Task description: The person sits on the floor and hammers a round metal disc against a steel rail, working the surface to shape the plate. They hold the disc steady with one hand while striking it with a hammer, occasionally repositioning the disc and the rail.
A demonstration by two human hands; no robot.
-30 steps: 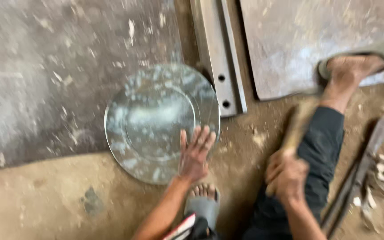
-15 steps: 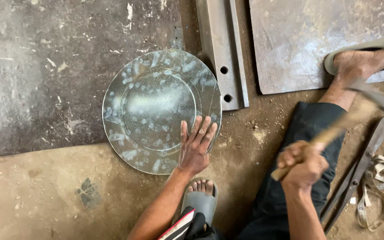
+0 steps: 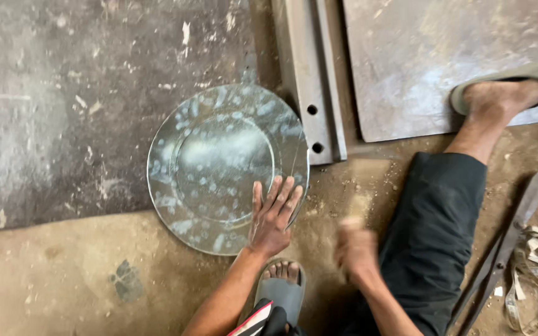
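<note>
On the dirt floor (image 3: 63,280), left hand (image 3: 271,218) lies flat w/ fingers spread wide, pressing the near edge of a round metal plate (image 3: 219,162). Right hand (image 3: 356,249), blurred, fist closed round a wooden mallet (image 3: 363,186) just right of those fingers. Beyond fingertips: steel sheet (image 3: 63,93) under plate, angle bar (image 3: 309,81).
</note>
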